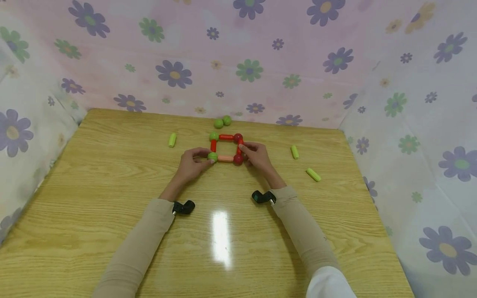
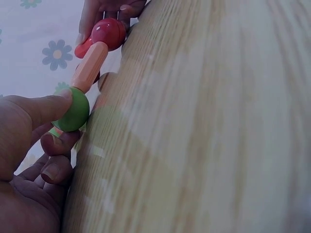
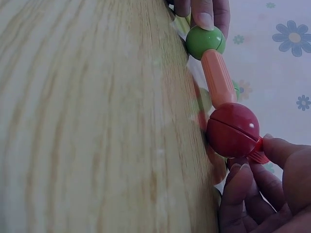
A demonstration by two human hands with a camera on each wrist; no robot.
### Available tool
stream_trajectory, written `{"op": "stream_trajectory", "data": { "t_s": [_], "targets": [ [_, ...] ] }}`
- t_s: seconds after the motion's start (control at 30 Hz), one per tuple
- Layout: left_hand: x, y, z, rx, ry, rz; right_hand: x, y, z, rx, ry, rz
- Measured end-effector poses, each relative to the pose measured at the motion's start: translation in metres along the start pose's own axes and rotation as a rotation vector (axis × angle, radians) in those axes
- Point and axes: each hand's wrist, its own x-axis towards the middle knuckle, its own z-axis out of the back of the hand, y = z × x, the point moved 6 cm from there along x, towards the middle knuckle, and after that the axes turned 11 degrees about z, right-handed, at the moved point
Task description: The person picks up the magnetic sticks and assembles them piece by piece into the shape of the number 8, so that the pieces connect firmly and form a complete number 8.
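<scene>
A square of rods and balls lies on the wooden table, with green balls at its left corners and dark red balls at its right. Three of its rods are red; the near one is a salmon rod (image 1: 225,158). My left hand (image 1: 191,164) pinches the near-left green ball (image 2: 75,110) between thumb and fingers. With thumb and fingertips my right hand (image 1: 258,157) pinches the right-hand red rod (image 3: 259,151), beside the near-right dark red ball (image 3: 234,130). The far side holds another red rod (image 1: 226,137), between a green ball (image 1: 214,136) and a dark red ball (image 1: 238,138).
Two loose green balls (image 1: 222,121) sit behind the square near the table's back edge. One yellow-green rod (image 1: 172,140) lies to the left, and two more, a nearer rod (image 1: 313,174) and a farther rod (image 1: 295,152), lie to the right. Flowered cloth (image 1: 231,74) hangs behind the table.
</scene>
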Motion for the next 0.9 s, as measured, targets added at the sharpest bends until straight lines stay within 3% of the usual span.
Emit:
{"op": "stream_trajectory", "data": {
  "t_s": [0.3, 0.9],
  "targets": [
    [0.002, 0.002, 0.0, 0.004, -0.01, -0.002, 0.004, -0.001, 0.001, -0.023, -0.008, 0.011],
    [0.006, 0.002, -0.001, 0.002, -0.03, 0.012, 0.011, -0.004, 0.001, -0.053, -0.048, -0.051]
  ]
}}
